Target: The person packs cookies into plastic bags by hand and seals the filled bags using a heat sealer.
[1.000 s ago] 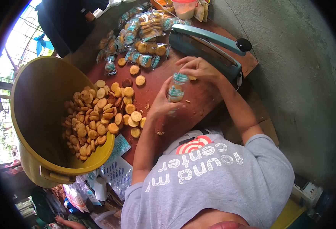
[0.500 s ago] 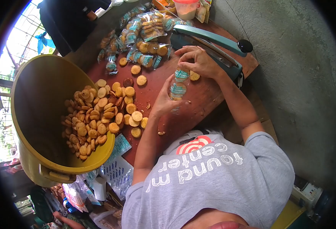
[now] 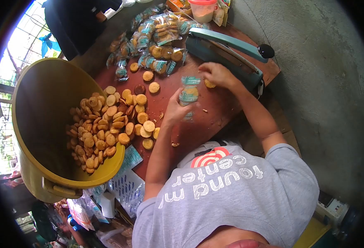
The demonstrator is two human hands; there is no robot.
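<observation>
My left hand [image 3: 177, 108] is closed around a clear plastic packet [image 3: 189, 96] with teal print. A round golden cookie shows inside it, and the packet's upper end stands up loose. My right hand [image 3: 220, 76] is just to the right, apart from the packet, its fingers bent and slightly spread with nothing visible in them. Beneath that hand a single cookie [image 3: 209, 83] lies on the reddish table [image 3: 215, 108], partly covered by it. Behind the right hand stands a teal bag sealer [image 3: 227, 56], its arm raised and ending in a black knob.
A yellow bucket [image 3: 33, 120] lies tipped at the left, with cookies [image 3: 97, 132] spilling onto the table. Filled cookie packets [image 3: 159, 41] are heaped at the back. A red-lidded tub [image 3: 201, 11] sits behind the sealer. A grey wall [image 3: 314, 74] bounds the right side.
My right hand has let go of the packet's upper end and moved right and slightly down, over the single cookie. My left hand still holds the packet, now shifted slightly left.
</observation>
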